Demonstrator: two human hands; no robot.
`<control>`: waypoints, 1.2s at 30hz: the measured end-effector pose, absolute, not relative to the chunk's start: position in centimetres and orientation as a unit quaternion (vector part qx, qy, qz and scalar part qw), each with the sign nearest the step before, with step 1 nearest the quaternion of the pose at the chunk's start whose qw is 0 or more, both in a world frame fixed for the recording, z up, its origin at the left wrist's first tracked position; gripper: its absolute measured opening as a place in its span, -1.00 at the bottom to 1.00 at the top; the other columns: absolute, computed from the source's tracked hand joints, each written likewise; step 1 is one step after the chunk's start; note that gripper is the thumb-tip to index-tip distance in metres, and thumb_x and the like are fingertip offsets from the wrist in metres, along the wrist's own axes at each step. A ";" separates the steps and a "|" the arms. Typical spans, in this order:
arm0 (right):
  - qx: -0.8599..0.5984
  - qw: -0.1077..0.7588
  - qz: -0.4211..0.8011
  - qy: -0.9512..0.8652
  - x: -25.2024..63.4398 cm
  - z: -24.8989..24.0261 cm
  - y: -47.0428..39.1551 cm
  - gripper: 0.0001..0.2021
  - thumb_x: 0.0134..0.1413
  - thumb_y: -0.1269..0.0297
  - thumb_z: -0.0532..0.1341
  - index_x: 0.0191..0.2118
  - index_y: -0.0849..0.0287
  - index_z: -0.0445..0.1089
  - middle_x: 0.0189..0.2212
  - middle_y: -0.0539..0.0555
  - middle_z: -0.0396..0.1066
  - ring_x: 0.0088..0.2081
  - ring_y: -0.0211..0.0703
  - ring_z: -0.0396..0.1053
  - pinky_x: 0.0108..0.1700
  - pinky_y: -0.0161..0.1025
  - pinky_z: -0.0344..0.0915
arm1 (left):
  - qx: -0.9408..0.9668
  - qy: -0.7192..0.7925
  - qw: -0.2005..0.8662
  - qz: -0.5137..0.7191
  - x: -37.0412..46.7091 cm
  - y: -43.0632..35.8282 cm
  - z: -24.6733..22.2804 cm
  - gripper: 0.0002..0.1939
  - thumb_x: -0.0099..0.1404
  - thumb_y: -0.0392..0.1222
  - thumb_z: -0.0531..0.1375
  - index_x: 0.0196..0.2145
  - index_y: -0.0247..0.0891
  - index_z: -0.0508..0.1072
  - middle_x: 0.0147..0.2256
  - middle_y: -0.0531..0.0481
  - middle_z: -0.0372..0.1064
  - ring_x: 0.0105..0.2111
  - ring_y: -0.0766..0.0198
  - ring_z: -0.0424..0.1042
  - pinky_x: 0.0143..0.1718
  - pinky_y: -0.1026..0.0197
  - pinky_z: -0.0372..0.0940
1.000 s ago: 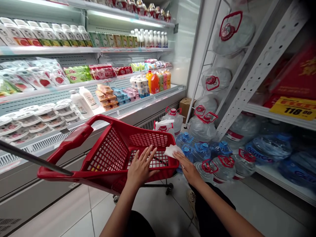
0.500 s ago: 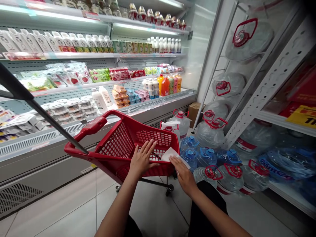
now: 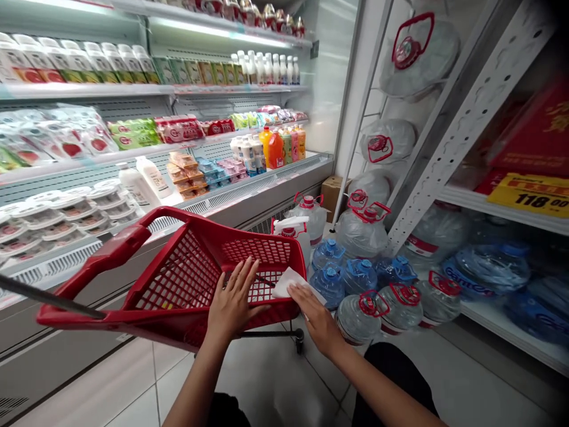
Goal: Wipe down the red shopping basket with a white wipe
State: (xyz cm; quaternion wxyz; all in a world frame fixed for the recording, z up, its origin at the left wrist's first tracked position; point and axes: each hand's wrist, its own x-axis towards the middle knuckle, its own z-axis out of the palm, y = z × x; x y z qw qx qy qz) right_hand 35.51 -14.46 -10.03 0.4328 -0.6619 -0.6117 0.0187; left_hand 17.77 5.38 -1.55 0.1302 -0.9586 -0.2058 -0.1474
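A red plastic shopping cart (image 3: 155,270) with lattice walls stands in front of me, turned sideways. Over its near rim lies my left hand (image 3: 233,299), open, fingers stretched out above the basket. At the cart's right end, my right hand (image 3: 313,311) presses a white wipe (image 3: 287,283) against the corner of the rim. Part of the wipe is hidden under those fingers. A thin dark rod, its kind unclear, shows inside the basket between the two hands.
A refrigerated dairy shelf (image 3: 222,204) runs along the left and back. Large water bottles (image 3: 358,317) and smaller blue ones (image 3: 329,284) crowd the floor right of the cart. A perforated metal shelf post (image 3: 457,124) slants up at the right, beside a yellow price sign (image 3: 531,196).
My view has shifted right and closer, so the cart and shelves sit further left. The right hand stays on the wipe at the rim corner; the left stays spread over the near rim.
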 end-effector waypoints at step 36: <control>-0.706 0.355 -0.092 -0.606 34.8 -8.5 -16.5 -0.23 0.12 0.66 -0.08 0.43 0.10 0.23 0.34 0.10 0.34 0.40 -0.07 0.21 0.42 0.17 0.20 | -0.960 -0.209 0.148 -0.117 15.1 -3.3 0.4 0.15 0.28 -0.02 0.34 0.54 -0.01 -0.35 0.53 -0.13 -0.26 0.50 -0.08 -0.12 0.38 -0.31 0.06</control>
